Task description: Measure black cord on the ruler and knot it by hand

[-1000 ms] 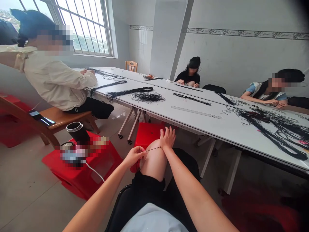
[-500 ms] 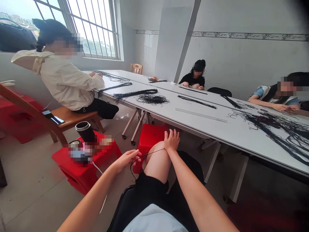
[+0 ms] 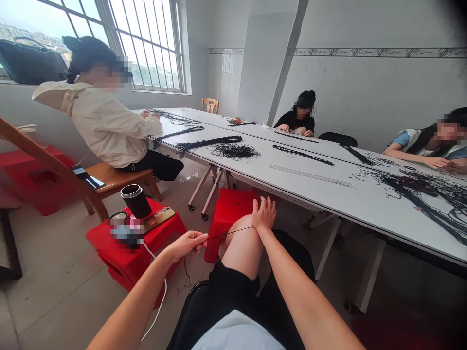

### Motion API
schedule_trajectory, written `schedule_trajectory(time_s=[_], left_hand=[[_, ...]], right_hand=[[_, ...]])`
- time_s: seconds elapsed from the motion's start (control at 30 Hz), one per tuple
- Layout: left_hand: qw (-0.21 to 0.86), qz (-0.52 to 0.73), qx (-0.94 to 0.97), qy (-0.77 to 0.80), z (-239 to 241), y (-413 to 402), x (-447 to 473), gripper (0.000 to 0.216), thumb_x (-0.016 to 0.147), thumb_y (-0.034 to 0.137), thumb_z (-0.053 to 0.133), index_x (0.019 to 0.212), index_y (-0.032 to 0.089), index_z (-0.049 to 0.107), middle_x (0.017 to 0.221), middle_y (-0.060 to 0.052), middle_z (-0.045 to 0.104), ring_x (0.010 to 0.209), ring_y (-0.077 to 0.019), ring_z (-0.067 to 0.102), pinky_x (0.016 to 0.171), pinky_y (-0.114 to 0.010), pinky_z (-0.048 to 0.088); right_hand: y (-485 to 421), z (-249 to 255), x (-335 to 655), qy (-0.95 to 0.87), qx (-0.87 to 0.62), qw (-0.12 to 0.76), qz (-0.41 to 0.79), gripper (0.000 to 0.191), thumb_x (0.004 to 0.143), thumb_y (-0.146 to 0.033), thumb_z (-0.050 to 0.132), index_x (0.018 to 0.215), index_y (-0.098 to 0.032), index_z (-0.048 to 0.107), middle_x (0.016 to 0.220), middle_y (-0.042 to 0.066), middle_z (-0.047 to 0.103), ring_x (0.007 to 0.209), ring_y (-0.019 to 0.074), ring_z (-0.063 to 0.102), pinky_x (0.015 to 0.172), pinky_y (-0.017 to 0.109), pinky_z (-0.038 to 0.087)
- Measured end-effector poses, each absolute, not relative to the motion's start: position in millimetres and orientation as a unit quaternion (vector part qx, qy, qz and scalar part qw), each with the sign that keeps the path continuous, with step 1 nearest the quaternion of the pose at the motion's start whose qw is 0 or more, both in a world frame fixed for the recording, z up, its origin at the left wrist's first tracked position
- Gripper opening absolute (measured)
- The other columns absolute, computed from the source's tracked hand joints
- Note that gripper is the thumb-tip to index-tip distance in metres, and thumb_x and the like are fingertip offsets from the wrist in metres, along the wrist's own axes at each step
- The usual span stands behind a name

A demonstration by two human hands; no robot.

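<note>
A thin black cord (image 3: pixel 230 232) stretches taut across my bare knee (image 3: pixel 242 253). My left hand (image 3: pixel 187 245) pinches one part of it between the fingers and thumb, a little to the left of the knee. A loose tail of the cord (image 3: pixel 187 272) hangs below that hand towards the floor. My right hand (image 3: pixel 263 215) rests on top of the knee with its fingers spread, and the cord runs in under the palm. The cord's end under that palm is hidden.
A red stool (image 3: pixel 228 214) stands just past my knee. Another red stool (image 3: pixel 109 243) at left holds a black tumbler (image 3: pixel 136 201) and a phone (image 3: pixel 157 218). A white table (image 3: pixel 310 194) beyond carries black cord bundles and a ruler. Co-workers sit around it.
My left hand has moved left, away from the knee, drawing the cord longer and straight. The tail below it now hangs lower. The whole scene has shifted slightly right in view.
</note>
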State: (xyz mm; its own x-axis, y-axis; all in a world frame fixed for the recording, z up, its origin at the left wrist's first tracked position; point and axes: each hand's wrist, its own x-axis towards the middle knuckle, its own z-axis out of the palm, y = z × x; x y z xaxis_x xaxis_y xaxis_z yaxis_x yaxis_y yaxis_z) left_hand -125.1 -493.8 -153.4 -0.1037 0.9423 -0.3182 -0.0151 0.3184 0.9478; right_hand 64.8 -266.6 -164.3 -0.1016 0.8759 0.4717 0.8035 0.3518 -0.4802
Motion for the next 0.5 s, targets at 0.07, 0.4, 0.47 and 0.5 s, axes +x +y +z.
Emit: schedule_trajectory(time_s=[0.07, 0.4, 0.47, 0.5], left_hand=[[0.547, 0.439, 0.386, 0.6, -153, -494, -124, 0.047, 0.075, 0.06, 0.058, 0.068, 0.014, 0.062, 0.049, 0.006, 0.038, 0.051, -0.0097, 0.04, 0.054, -0.023, 0.031], [0.545, 0.462, 0.359, 0.601, -134, -523, -163, 0.039, 0.067, 0.048, 0.073, 0.09, 0.018, 0.064, 0.066, 0.003, 0.056, 0.058, -0.0097, 0.048, 0.06, -0.022, 0.037], [0.547, 0.416, 0.382, 0.618, -130, -529, -174, 0.035, 0.066, 0.048, 0.073, 0.079, 0.017, 0.066, 0.067, 0.0, 0.06, 0.063, -0.012, 0.053, 0.064, -0.023, 0.039], [0.556, 0.378, 0.395, 0.626, -129, -529, -177, 0.036, 0.065, 0.05, 0.072, 0.076, 0.016, 0.067, 0.068, -0.002, 0.063, 0.066, -0.0139, 0.055, 0.065, -0.024, 0.041]], right_hand=[[-266, -165, 65, -0.741, -0.567, 0.357, 0.051, 0.054, 0.093, -0.052, 0.03, 0.129, -0.017, 0.051, 0.144, 0.013, 0.038, 0.134, 0.0359, 0.025, 0.103, 0.052, 0.027], [-269, -161, 66, -0.739, -0.572, 0.352, 0.055, 0.055, 0.094, -0.051, 0.027, 0.13, -0.016, 0.051, 0.144, 0.014, 0.038, 0.134, 0.0355, 0.025, 0.103, 0.052, 0.026], [-270, -161, 66, -0.739, -0.572, 0.351, 0.054, 0.056, 0.094, -0.052, 0.027, 0.13, -0.016, 0.05, 0.144, 0.014, 0.037, 0.134, 0.0351, 0.025, 0.103, 0.052, 0.026], [-270, -161, 66, -0.739, -0.572, 0.351, 0.054, 0.056, 0.094, -0.052, 0.027, 0.13, -0.016, 0.05, 0.145, 0.014, 0.037, 0.135, 0.035, 0.024, 0.103, 0.052, 0.026]])
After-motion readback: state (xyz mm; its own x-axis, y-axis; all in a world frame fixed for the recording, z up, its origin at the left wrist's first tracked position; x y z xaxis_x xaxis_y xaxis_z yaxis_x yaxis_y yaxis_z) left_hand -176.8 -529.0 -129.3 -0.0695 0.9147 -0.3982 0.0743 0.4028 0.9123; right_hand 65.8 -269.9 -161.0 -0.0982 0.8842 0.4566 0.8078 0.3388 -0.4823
